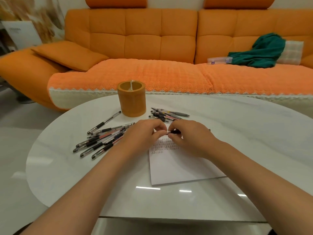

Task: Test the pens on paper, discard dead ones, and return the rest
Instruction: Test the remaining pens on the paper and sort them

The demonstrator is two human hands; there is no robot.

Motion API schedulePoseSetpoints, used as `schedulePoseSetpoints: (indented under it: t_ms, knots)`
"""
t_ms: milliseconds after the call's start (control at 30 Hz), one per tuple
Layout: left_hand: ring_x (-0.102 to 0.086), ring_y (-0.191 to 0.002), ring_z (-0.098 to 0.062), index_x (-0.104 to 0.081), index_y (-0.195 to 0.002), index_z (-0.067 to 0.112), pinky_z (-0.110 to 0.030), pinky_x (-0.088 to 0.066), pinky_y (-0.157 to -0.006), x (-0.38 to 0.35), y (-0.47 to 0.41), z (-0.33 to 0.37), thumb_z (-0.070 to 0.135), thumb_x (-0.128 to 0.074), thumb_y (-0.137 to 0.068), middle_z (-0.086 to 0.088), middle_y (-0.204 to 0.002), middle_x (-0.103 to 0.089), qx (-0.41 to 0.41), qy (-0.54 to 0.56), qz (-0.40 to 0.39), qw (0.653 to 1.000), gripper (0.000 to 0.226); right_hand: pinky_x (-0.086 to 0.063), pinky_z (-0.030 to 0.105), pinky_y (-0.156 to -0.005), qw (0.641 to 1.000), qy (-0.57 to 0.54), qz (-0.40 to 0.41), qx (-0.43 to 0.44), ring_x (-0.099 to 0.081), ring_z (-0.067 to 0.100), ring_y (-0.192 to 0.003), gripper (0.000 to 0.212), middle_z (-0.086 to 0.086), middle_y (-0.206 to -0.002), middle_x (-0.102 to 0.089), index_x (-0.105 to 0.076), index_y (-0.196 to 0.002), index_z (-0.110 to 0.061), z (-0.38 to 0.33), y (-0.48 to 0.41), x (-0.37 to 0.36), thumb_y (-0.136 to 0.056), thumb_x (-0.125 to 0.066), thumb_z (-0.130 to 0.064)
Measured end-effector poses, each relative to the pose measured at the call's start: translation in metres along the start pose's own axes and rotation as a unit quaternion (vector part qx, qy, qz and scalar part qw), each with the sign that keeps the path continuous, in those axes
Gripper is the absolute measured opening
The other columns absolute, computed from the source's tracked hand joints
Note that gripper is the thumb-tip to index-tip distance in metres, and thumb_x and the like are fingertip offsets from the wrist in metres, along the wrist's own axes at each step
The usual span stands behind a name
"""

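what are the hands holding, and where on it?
One black pen with a silvery end: the right hand grips its black barrel, and the left hand pinches the silvery end.

Head view (1 camera): forward-down, close over table point(237, 119).

A home living room, as I see it through the head camera: an orange tufted sofa point(144, 39) with a quilted seat cover point(152, 73), a loose cushion point(67, 53) and a crumpled green cloth point(260, 51) stands behind the glossy white coffee table point(237, 124) I work at.
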State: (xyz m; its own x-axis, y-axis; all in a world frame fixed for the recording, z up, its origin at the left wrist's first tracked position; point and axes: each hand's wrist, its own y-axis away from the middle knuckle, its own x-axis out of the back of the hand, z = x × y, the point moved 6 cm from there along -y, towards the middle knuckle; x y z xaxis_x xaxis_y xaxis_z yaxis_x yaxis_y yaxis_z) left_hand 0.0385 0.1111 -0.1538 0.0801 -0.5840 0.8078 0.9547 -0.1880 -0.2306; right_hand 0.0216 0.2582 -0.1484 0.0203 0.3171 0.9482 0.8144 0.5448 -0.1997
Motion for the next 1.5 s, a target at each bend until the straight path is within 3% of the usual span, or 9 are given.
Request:
schedulePoseSetpoints:
  t_ms: [300,467,733,900,1000,1133,1233,1367,1500]
  knots:
    - [-0.063,-0.082,-0.004,-0.072,-0.097,0.031,-0.039,-0.057,-0.075,-0.003,0.003,0.000,0.031,-0.069,-0.093,0.017,-0.085,-0.070,-0.025,0.043,0.008,0.999,0.005,-0.042,0.034,-0.064,0.999,0.015,0.005,0.035,-0.054,0.017,-0.077,0.025,-0.007,-0.086,-0.061,-0.061,-0.103,-0.025,-0.002,0.004,-0.010,-0.104,-0.039,-0.036]
    - [-0.063,-0.081,0.001,-0.071,-0.092,0.028,-0.012,-0.047,-0.068,0.001,0.005,-0.002,0.025,-0.067,-0.094,0.017,-0.081,-0.070,-0.016,0.087,0.003,0.996,0.005,-0.043,0.034,-0.059,0.998,0.022,0.032,0.043,-0.056,0.018,-0.071,0.024,-0.008,-0.076,-0.059,-0.059,-0.100,-0.030,-0.008,0.005,-0.009,-0.103,-0.038,-0.041]
    - [-0.061,-0.077,0.002,-0.069,-0.088,0.025,-0.011,-0.045,-0.066,0.007,0.006,-0.008,0.022,-0.065,-0.095,0.014,-0.080,-0.069,-0.004,0.107,0.001,0.994,0.009,-0.041,0.031,-0.055,0.996,0.052,0.059,0.035,-0.053,0.018,-0.064,0.031,-0.004,-0.070,-0.060,-0.058,-0.100,-0.032,-0.014,0.002,-0.008,-0.103,-0.034,-0.051]
    - [-0.061,-0.077,0.000,-0.070,-0.089,0.026,-0.014,-0.046,-0.067,0.013,0.007,-0.011,0.023,-0.066,-0.095,0.014,-0.080,-0.070,0.010,0.100,-0.002,0.995,0.008,-0.039,0.032,-0.063,0.998,0.055,0.010,-0.003,-0.063,0.017,-0.088,0.037,-0.008,-0.093,-0.069,-0.055,-0.122,-0.035,-0.013,0.000,-0.006,-0.101,-0.033,-0.056]
    - [-0.060,-0.081,-0.006,-0.066,-0.089,0.033,-0.029,-0.052,-0.072,0.013,0.008,-0.018,0.029,-0.065,-0.095,0.017,-0.084,-0.066,0.034,0.039,-0.007,0.999,0.007,-0.034,0.035,-0.061,0.999,-0.026,-0.010,-0.032,-0.057,0.019,-0.081,0.034,-0.011,-0.090,-0.058,-0.039,-0.136,-0.029,-0.008,0.002,-0.003,-0.103,-0.035,-0.028]
    - [-0.058,-0.084,-0.003,-0.060,-0.100,0.041,-0.028,-0.052,-0.074,0.009,0.011,-0.024,0.036,-0.064,-0.094,0.020,-0.090,-0.062,0.049,-0.050,-0.050,0.996,0.009,-0.044,0.041,-0.070,0.983,-0.177,0.012,-0.038,-0.053,0.018,-0.083,0.039,0.002,-0.096,-0.055,-0.048,-0.108,-0.029,0.002,0.002,-0.001,-0.092,-0.035,0.004]
    - [-0.056,-0.086,-0.001,-0.061,-0.113,0.040,-0.026,-0.050,-0.075,0.006,0.012,-0.023,0.036,-0.064,-0.093,0.019,-0.093,-0.062,0.037,-0.071,-0.071,0.994,0.020,-0.057,0.041,-0.073,0.935,-0.342,0.027,-0.087,-0.059,0.018,-0.082,0.044,0.001,-0.096,-0.061,-0.067,-0.099,-0.023,0.005,0.000,-0.003,-0.093,-0.036,0.007]
    - [-0.050,-0.085,-0.002,-0.066,-0.110,0.037,-0.025,-0.043,-0.071,0.001,0.011,-0.023,0.051,-0.065,-0.090,0.016,-0.094,-0.056,0.022,-0.099,-0.076,0.992,0.024,-0.055,0.031,-0.086,0.879,-0.466,-0.010,-0.102,-0.064,0.009,-0.087,0.060,0.000,-0.101,-0.065,-0.063,-0.125,-0.024,0.001,0.002,-0.009,-0.088,-0.041,0.018]
    - [-0.047,-0.089,-0.002,-0.064,-0.110,0.038,-0.026,-0.041,-0.072,-0.005,0.011,-0.026,0.056,-0.069,-0.084,0.016,-0.096,-0.053,0.021,-0.092,-0.085,0.992,0.032,-0.048,0.027,-0.068,0.879,-0.472,-0.009,-0.070,-0.058,0.013,-0.077,0.022,0.002,-0.087,-0.059,-0.065,-0.115,-0.022,-0.006,0.011,-0.015,-0.093,-0.066,-0.014]
